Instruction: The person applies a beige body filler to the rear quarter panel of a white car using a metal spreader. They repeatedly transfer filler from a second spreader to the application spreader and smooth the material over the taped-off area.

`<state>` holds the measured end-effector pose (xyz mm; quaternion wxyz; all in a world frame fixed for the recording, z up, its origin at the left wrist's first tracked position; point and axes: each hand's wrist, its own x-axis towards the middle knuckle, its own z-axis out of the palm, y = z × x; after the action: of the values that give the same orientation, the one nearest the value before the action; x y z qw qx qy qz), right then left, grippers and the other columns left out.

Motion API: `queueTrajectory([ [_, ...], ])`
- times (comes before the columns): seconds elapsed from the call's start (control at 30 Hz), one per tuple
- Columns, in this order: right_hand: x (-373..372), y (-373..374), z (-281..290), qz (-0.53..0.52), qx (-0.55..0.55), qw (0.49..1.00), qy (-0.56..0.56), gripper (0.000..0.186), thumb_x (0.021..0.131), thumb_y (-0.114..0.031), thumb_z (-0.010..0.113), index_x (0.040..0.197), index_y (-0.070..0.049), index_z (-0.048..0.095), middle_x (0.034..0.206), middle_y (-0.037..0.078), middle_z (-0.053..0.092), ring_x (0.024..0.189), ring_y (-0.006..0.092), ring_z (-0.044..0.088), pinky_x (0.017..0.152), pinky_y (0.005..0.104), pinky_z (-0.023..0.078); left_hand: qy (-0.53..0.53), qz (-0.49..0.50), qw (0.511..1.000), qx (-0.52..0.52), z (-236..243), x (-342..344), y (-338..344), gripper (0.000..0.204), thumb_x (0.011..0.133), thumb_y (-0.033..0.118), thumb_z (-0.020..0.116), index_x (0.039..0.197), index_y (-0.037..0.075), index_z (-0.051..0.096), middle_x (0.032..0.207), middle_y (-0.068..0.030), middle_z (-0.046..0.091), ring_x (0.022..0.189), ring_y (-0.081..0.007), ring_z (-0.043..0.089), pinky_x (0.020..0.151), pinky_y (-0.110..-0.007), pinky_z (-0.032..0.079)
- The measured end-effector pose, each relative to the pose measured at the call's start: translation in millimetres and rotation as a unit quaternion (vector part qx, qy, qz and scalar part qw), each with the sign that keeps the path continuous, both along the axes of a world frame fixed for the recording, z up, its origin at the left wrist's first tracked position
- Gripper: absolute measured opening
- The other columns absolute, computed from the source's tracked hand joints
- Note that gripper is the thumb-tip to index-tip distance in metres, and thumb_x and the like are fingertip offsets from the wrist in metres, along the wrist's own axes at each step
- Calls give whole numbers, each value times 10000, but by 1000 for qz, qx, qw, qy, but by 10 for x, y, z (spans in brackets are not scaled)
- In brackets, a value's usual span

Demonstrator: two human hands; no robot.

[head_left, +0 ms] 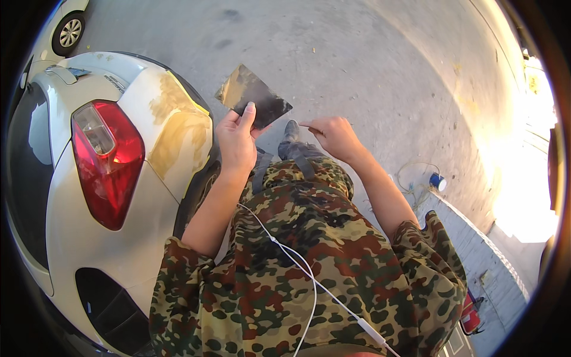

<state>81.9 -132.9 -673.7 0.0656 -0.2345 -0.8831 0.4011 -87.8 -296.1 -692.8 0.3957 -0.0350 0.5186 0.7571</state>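
My left hand (239, 143) grips a dark square plate (262, 101) by its near edge, thumb on top. Tan, paste-like smears cover the plate's left corner. To its right, my right hand (334, 135) is closed with the index finger stretched toward the plate, not touching it. Whatever lies under its curled fingers is hidden. Left of my hands stands a pale car (113, 250) with a red and clear tail light (110, 160). Tan filler patches (178, 140) cover its rear corner, edged by yellow masking tape (193, 98).
Concrete ground (357, 59) stretches ahead, brightly sunlit at the right. A blue can (438, 181) lies near a low grey wall (476, 244) on the right. A red object (470, 315) sits at the lower right. Another car's wheel (69, 33) shows far left. A white cable (309, 276) hangs over my camouflage clothing.
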Motion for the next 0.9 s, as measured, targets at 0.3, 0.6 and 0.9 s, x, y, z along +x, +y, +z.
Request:
queueTrajectory([
  [0.3,-422,-503,-77,-99,152,975,125,262,952,-43,687,1211,-37,728,910,180,723,737,349,693,701,443,564,231,31,970,-72,58,272,159,224,1059,168,686,981,-40,705,853,-3,662,784,-45,584,773,-260,573],
  [0.6,-142,349,-431,-318,-162,933,41,217,1005,-184,683,1044,28,712,849,83,728,774,142,663,690,364,540,97,-21,995,4,2,-49,-55,150,1035,176,699,960,52,661,901,14,625,779,-57,554,681,-294,498],
  [0.9,-430,615,505,-27,-291,956,39,267,1026,-225,708,1121,24,730,928,-8,718,827,67,621,742,271,528,178,-134,975,-3,289,-210,-171,175,1089,176,608,1127,16,669,847,115,527,739,15,382,642,-195,318],
])
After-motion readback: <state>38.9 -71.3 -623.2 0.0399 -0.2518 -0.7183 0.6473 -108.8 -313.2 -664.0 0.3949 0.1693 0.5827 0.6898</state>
